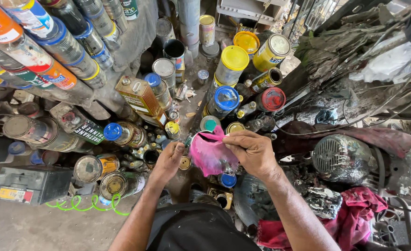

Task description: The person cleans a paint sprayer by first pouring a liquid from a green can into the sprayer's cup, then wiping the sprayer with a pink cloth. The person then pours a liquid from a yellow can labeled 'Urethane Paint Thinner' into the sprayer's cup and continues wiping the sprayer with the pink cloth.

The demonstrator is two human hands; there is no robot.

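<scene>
The pink cloth (209,153) hangs between the person's two hands at the middle of the view, above a clutter of paint tins. The right hand (252,151) pinches the cloth's upper edge with fingers pressed together, the cloth lying at its nine o'clock. The left hand (170,160) is curled around the cloth's left side, the cloth at its three o'clock. At twelve o'clock from the cloth stands a blue-lidded can (225,100), and beyond it a yellow-lidded tin (233,62). At eleven o'clock lies a rectangular brown tin with an orange label (140,97). At eight o'clock a coiled green hose (82,203) runs beside a dark box (32,183). At four o'clock lies a red rag (354,218).
</scene>
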